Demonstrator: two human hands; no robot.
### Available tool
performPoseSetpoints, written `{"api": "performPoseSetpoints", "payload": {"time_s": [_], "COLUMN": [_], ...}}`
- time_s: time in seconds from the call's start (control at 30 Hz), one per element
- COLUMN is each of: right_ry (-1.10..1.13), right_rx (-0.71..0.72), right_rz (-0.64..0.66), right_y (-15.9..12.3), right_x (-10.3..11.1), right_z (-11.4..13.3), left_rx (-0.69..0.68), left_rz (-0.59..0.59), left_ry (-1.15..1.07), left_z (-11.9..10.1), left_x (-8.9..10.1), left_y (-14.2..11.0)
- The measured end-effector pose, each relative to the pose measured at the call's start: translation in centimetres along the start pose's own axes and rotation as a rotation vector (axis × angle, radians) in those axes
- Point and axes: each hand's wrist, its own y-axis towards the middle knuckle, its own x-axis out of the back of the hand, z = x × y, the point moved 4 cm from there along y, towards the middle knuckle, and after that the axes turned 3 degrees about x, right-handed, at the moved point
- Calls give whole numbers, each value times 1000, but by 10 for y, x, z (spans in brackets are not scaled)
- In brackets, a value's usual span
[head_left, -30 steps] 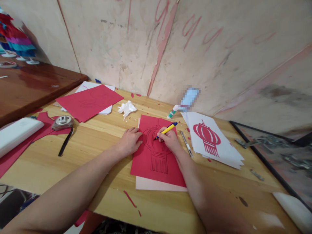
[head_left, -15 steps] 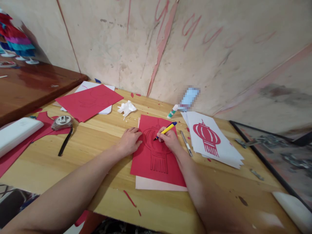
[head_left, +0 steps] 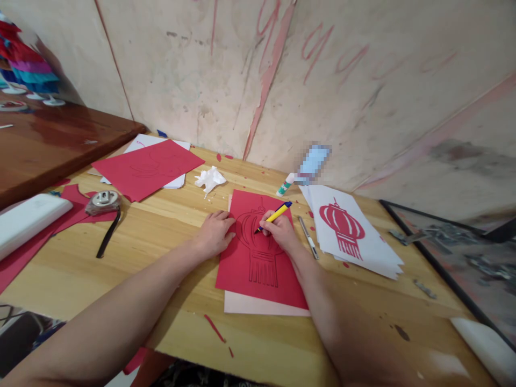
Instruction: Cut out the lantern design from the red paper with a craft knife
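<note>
At mid-frame the left hand [head_left: 214,232] lies flat, fingers released, on the left edge of the red sheet [head_left: 260,258], likely pinning it to the desk [head_left: 161,242]. The right hand [head_left: 280,232] has its fingers grasping one yellow pen [head_left: 274,216], tip on the drawn lantern. A second red sheet [head_left: 149,167] lies at upper left.
</note>
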Motion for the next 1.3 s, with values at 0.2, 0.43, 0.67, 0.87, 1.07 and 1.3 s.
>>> {"api": "performPoseSetpoints", "payload": {"time_s": [0.2,0.43,0.67,0.87,1.07,1.3], "right_ry": [3,9,16,12,-5,-59], "right_rx": [-8,-10,-11,-27,-10,9], "right_rz": [-17,-1,0,-3,28,50], "right_y": [-1,-1,-3,-2,-3,-5], "right_x": [1,0,-1,-1,-2,-3], "right_z": [-2,0,3,1,4,8], "left_rx": [1,4,5,9,8,3], "left_rz": [10,6,1,5,10,21], "left_ry": [10,11,9,11,19,30], "left_z": [-1,-1,-1,-1,-1,-1], "left_x": [2,1,0,0,0,0], "left_y": [0,0,0,0,0,1]}}
